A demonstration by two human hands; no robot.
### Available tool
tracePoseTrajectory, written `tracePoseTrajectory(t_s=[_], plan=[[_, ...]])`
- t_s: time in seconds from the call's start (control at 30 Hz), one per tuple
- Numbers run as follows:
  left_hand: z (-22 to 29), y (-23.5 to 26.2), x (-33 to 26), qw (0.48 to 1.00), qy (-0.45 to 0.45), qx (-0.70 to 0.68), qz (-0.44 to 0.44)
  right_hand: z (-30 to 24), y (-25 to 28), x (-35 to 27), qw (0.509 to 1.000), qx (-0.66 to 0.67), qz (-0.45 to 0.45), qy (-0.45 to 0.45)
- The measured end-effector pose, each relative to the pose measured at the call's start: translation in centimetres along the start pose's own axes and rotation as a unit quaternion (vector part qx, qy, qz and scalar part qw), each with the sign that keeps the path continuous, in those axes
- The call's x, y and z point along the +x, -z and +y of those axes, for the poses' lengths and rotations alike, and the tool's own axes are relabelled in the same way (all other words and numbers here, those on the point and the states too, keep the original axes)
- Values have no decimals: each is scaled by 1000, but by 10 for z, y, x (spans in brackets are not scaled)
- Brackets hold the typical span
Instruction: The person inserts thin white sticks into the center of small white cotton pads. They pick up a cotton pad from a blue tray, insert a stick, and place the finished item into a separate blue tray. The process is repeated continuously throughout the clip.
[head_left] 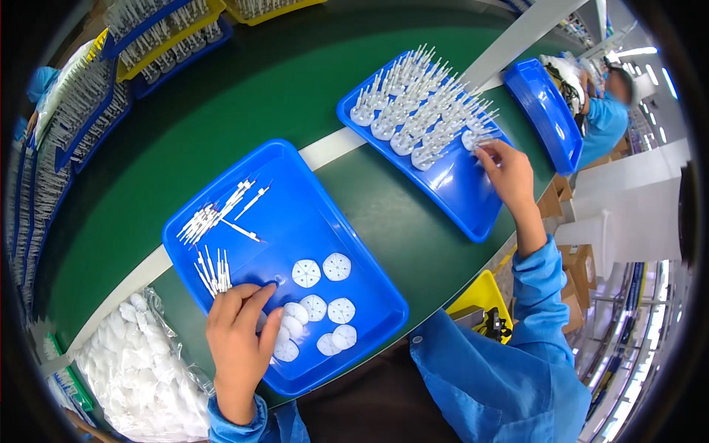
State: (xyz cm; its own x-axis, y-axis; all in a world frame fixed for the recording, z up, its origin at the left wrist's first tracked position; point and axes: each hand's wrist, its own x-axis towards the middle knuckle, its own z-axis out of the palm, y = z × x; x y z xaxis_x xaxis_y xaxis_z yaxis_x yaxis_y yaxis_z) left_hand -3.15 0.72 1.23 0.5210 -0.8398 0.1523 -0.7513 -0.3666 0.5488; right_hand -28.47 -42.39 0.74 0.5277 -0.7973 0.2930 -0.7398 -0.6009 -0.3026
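Pinned disc (469, 140): pins (481, 124) point up, apparently upright.

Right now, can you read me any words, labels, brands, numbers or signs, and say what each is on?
No text can be read.
Carton: any print is too small to read.
Discs: dots and lines, no readable characters.
Trays, bag: none legible.
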Motion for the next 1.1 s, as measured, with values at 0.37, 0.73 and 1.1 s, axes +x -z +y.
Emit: tracePoseTrajectory(t_s=[0.37,0.73,1.1], plan=[[20,15,-4,998,-47,-42,-16,-43,8,-17,986,19,25,163],[81,72,2,865,-252,-420,110,-271,-72,-49,819,182,-68,539],[3,71,-34,984,-77,-160,-22,-294,-122,-39,830,218,-78,508]])
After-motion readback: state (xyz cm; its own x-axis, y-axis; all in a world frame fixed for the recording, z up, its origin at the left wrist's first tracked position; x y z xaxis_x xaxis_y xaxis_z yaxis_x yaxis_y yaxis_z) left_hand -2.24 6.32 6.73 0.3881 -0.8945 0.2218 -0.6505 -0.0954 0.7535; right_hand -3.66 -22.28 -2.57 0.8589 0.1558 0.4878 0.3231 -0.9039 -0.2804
